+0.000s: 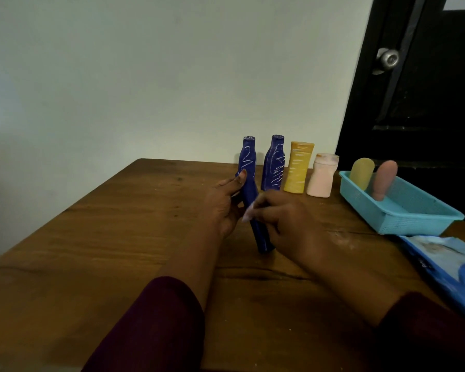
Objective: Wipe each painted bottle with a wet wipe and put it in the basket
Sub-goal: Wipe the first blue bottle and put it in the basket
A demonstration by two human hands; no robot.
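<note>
Left hand (224,206) grips the tilted blue bottle (249,163); right hand (282,221) hides its middle, and I cannot tell its hold

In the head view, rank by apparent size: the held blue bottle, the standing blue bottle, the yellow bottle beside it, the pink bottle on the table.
1. held blue bottle, but nearest the camera, so unsure
2. standing blue bottle
3. yellow bottle
4. pink bottle
</note>
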